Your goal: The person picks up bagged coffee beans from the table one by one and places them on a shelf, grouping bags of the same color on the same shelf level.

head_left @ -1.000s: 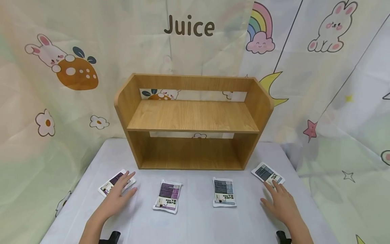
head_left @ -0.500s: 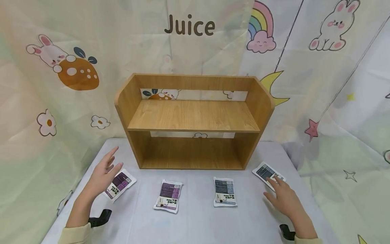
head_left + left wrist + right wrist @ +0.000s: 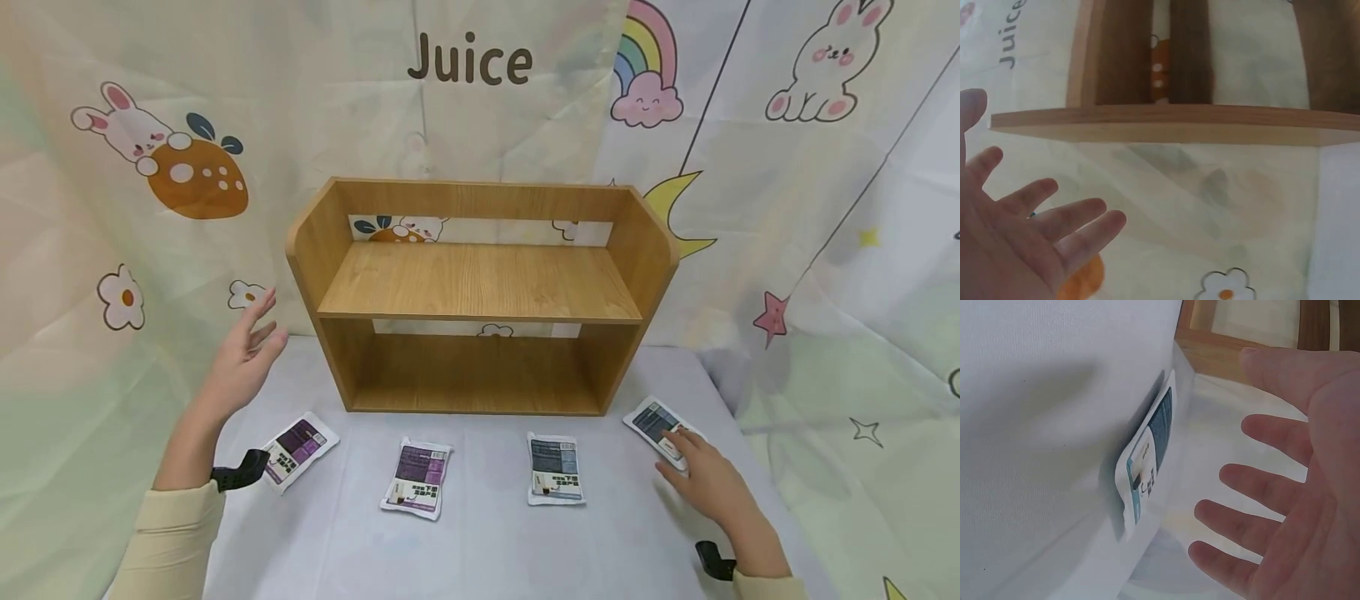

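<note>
My left hand (image 3: 238, 360) is raised beside the shelf's left side, fingers extended and holding nothing. In the left wrist view its spread fingers show below the wooden side panel (image 3: 1179, 128). Below and to the right of that hand lies a white packet with a purple label (image 3: 302, 450). My right hand (image 3: 707, 473) hovers at the far right with relaxed fingers, overlapping a white packet with a blue-grey label (image 3: 654, 418). The right wrist view shows that packet (image 3: 1147, 450) flat on the cloth, apart from the fingers. A two-tier wooden shelf (image 3: 480, 283) stands at the back.
Between the hands lie another purple-labelled packet (image 3: 417, 477) and another blue-grey-labelled packet (image 3: 555, 468), in front of the shelf. White cloth (image 3: 480, 542) covers the table. A printed curtain (image 3: 480, 125) hangs behind and at the sides.
My left hand has risen away from the left purple-labelled packet, up and to the left, uncovering it. My right hand has shifted slightly right over its packet. The packets stay where they were.
</note>
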A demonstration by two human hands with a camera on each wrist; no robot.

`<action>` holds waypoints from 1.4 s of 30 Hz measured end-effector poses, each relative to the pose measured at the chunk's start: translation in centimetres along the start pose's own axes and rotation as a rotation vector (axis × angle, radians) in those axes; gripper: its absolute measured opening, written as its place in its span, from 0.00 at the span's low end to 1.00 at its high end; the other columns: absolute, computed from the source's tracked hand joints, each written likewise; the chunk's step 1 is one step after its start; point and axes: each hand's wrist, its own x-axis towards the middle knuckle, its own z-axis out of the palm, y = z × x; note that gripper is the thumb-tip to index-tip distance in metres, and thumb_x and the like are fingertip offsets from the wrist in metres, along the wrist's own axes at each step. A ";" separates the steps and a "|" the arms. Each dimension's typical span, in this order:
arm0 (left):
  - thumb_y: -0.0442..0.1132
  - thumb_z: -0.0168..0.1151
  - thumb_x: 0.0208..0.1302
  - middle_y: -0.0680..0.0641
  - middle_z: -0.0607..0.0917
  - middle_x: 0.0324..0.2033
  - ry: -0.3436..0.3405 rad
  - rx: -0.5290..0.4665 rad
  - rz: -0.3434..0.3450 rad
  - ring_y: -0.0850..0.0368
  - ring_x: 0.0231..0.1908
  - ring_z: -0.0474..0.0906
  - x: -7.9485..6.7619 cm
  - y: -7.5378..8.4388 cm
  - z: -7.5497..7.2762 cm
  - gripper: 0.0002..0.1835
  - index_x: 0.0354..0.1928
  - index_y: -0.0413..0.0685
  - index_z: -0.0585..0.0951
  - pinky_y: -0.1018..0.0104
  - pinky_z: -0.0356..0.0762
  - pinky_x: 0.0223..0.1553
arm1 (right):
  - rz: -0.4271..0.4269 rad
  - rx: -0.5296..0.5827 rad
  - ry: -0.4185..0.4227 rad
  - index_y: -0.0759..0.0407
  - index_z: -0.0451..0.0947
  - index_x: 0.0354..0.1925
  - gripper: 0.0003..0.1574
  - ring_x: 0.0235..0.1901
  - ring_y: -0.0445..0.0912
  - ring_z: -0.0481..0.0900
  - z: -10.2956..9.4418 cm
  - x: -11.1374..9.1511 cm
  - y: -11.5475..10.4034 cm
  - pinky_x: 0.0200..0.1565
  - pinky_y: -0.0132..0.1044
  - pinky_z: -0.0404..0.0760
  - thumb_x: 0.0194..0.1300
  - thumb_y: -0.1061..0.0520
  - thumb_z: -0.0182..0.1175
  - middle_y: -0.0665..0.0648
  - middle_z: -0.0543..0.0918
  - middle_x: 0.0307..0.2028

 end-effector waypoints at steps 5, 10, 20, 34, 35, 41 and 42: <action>0.44 0.53 0.72 0.42 0.58 0.72 0.072 0.045 0.026 0.29 0.64 0.62 2.0 2.1 -0.2 0.36 0.75 0.75 0.50 0.29 0.63 0.53 | 0.025 0.021 -0.029 0.68 0.71 0.62 0.36 0.56 0.73 0.68 0.1 -0.2 0.2 0.51 0.67 0.68 0.63 0.48 0.65 0.77 0.69 0.59; 0.48 0.51 0.72 0.45 0.61 0.71 0.141 0.077 0.047 0.32 0.63 0.65 3.9 3.8 -0.6 0.34 0.74 0.78 0.51 0.30 0.65 0.52 | 0.027 0.030 -0.031 0.69 0.70 0.62 0.36 0.55 0.73 0.69 -0.1 -0.1 0.4 0.50 0.67 0.69 0.64 0.48 0.64 0.78 0.69 0.58; 0.53 0.49 0.72 0.45 0.63 0.70 0.163 0.173 0.025 0.34 0.60 0.69 6.8 5.7 -1.4 0.33 0.74 0.81 0.49 0.33 0.69 0.50 | -0.003 0.039 -0.017 0.70 0.70 0.61 0.35 0.52 0.72 0.72 -1.0 0.4 0.3 0.46 0.65 0.72 0.63 0.51 0.65 0.79 0.69 0.57; 0.53 0.46 0.73 0.41 0.68 0.67 0.172 0.287 0.073 0.34 0.48 0.79 9.5 6.0 -0.3 0.31 0.75 0.75 0.52 0.40 0.75 0.47 | -0.034 0.077 -0.009 0.71 0.70 0.61 0.33 0.53 0.70 0.71 -1.0 1.3 0.6 0.49 0.65 0.70 0.64 0.52 0.64 0.77 0.70 0.57; 0.53 0.46 0.73 0.41 0.68 0.67 0.177 0.290 0.075 0.35 0.49 0.79 9.6 5.9 -0.2 0.31 0.75 0.75 0.53 0.41 0.75 0.47 | -0.042 0.081 -0.006 0.71 0.70 0.61 0.33 0.54 0.70 0.71 -1.0 1.4 0.6 0.50 0.64 0.70 0.65 0.52 0.64 0.77 0.70 0.57; 0.52 0.43 0.75 0.42 0.68 0.67 0.206 0.289 0.125 0.40 0.61 0.69 10.4 5.7 0.1 0.28 0.75 0.68 0.58 0.40 0.68 0.56 | -0.061 0.112 -0.010 0.70 0.71 0.60 0.32 0.54 0.70 0.71 -1.5 1.9 0.5 0.51 0.64 0.70 0.65 0.52 0.63 0.77 0.71 0.57; 0.52 0.43 0.75 0.42 0.68 0.67 0.207 0.291 0.126 0.40 0.62 0.68 10.5 5.7 0.1 0.28 0.75 0.67 0.58 0.40 0.66 0.58 | -0.060 0.112 -0.012 0.71 0.71 0.60 0.32 0.54 0.70 0.71 -1.5 2.0 0.5 0.52 0.64 0.69 0.65 0.52 0.63 0.78 0.70 0.57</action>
